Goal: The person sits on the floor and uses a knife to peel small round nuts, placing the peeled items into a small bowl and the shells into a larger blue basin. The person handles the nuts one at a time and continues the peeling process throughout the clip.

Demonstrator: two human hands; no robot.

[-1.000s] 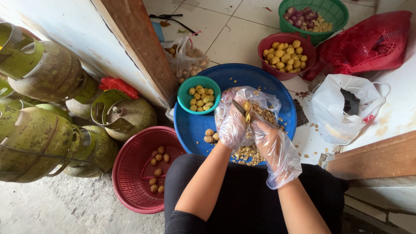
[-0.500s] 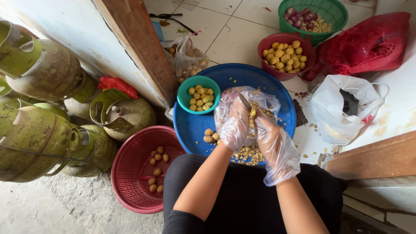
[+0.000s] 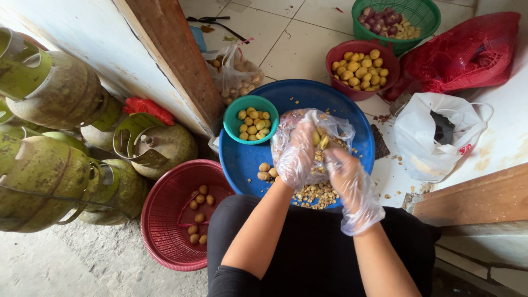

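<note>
- The left hand (image 3: pixel 297 157) and the right hand (image 3: pixel 346 176) wear thin clear gloves. They meet over a big blue tub (image 3: pixel 247 162).
- The left hand pinches a small yellow fruit (image 3: pixel 317 138). I cannot tell if the right hand holds anything.
- Under the hands lies a clear bag (image 3: pixel 330 124), with peel bits (image 3: pixel 314 193) close by.
- Left of the hands sit a little green bowl (image 3: pixel 235 127) and a red basket (image 3: pixel 165 220).
- Far past the hands stand a red bowl (image 3: pixel 341 88) and a green basket (image 3: pixel 423 14).

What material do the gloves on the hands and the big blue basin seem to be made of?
Gloves on the left hand and right hand: thin clear plastic film, probably; loose, crinkled, see-through. Blue basin: likely moulded plastic, smooth with a slight sheen and one even colour.
</note>
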